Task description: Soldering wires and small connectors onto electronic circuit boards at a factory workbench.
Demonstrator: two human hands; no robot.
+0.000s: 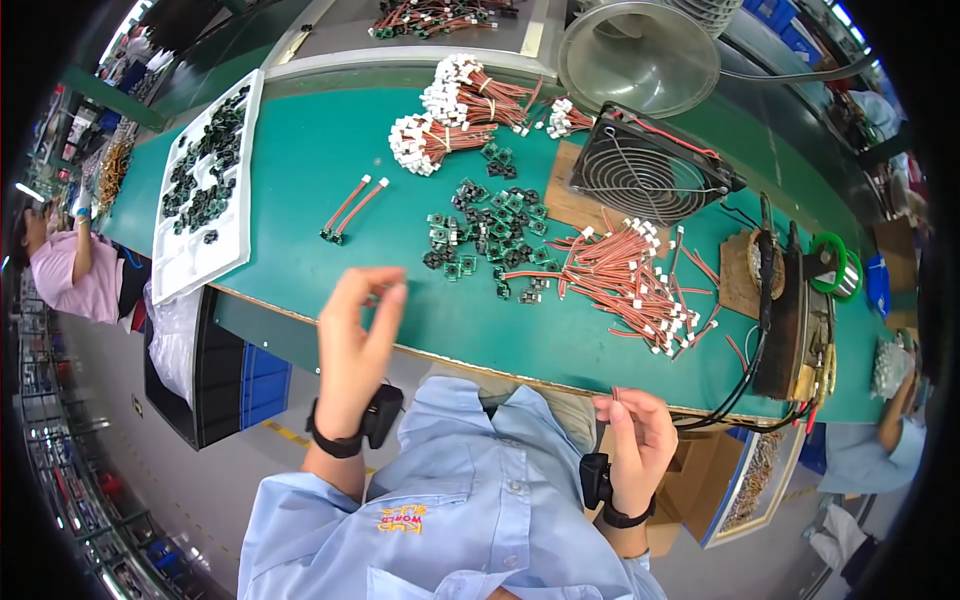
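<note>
Left hand (355,340) raised before green table (330,150), fingers loosely curled, seemingly empty. Right hand (635,440) below table edge, pinching thin red wire (613,397). Loose wire leads (630,280) and small green parts (490,235) on table beyond.

Lying on green workbench (330,150): white tray (190,265), loose red wire leads (630,275), bundled leads (455,115), small green parts (490,235), black fan (650,165).

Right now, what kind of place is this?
Probably an electronics assembly workshop: a green workbench with loose red wire leads, small green circuit boards, and a solder spool.
</note>
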